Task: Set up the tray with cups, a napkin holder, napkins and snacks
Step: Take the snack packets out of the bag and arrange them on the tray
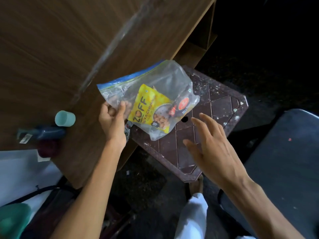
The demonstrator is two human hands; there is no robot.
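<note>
My left hand (113, 120) grips a clear plastic bag (165, 80) with a blue zip edge by its lower left corner. Inside the bag lie a yellow snack packet (148, 109) and a dark packet with a red round logo (183, 106). The bag hangs over the edge of the wooden table (51, 57) and above a dark brown plastic stool (215, 104). My right hand (210, 147) hovers open over the stool, fingers spread, just right of and below the bag. A light teal cup (65, 118) stands on the table to the left of my left hand.
A dark blue object (43, 132) and a maroon thing (49, 147) lie on the table near the cup. A white sheet (22, 169) and a teal container (12, 219) are at the lower left. A dark grey chair seat (284, 161) is at the right. The floor is dark.
</note>
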